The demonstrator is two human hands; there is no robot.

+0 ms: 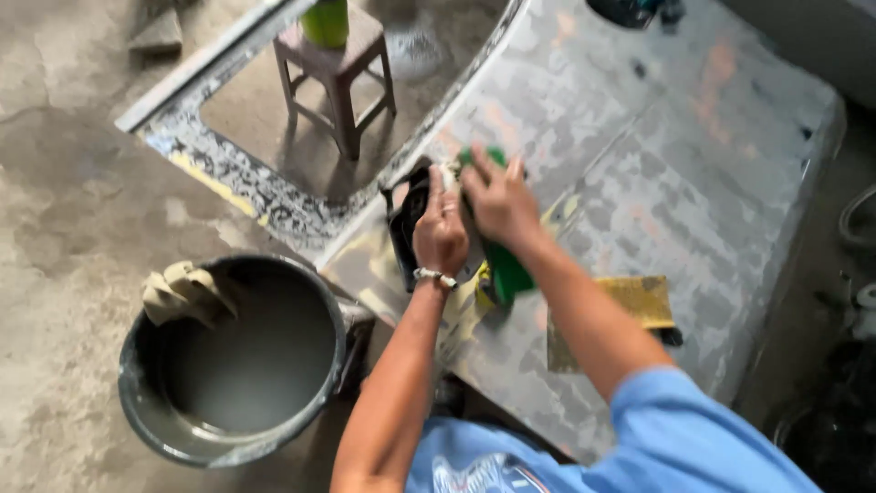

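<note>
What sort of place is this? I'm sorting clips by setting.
Probably a vehicle body repair workshop: a large sanded, patchy grey body panel lies over a rough concrete floor, with a bucket of murky water and a yellow sheet like sandpaper beside the hands.

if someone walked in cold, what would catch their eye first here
First the two hands at the centre: the right hand presses a green pad onto a big mottled grey panel, and the left hand lies on a black sheet beside it. Next, at lower left, the round bucket of murky water with a rag over its rim. A small wooden stool stands beyond the panel, at top.
</note>
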